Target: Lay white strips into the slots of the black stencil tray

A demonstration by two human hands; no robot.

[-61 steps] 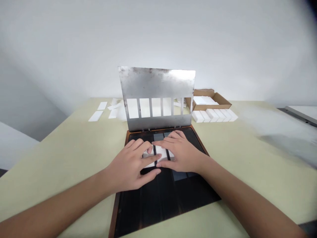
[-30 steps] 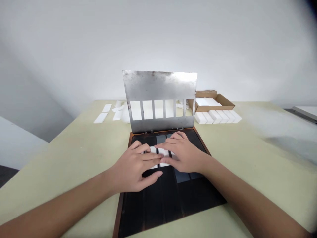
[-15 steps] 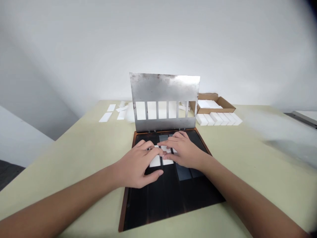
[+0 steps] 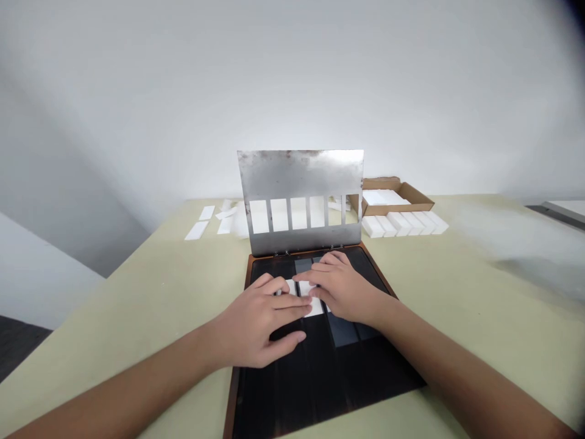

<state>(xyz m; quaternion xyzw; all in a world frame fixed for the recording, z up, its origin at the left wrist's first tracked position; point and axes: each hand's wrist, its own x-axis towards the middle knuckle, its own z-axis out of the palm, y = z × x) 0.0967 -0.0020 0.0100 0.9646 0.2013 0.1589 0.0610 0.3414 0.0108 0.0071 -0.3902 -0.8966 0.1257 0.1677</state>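
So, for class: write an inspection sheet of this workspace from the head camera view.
surface: pale yellow-green tabletop, black board in a brown wooden frame on it.
job's things: white rectangular blocks on the board; upright stained steel plate with slots, hinged at the board's far edge.
clutter: brown cardboard box holding white blocks; row of white blocks beside it; loose white strips far left.
grippers: left hand and right hand rest on the blocks.
cables: nothing seen.
surroundings: plain white wall, dark floor lower left.
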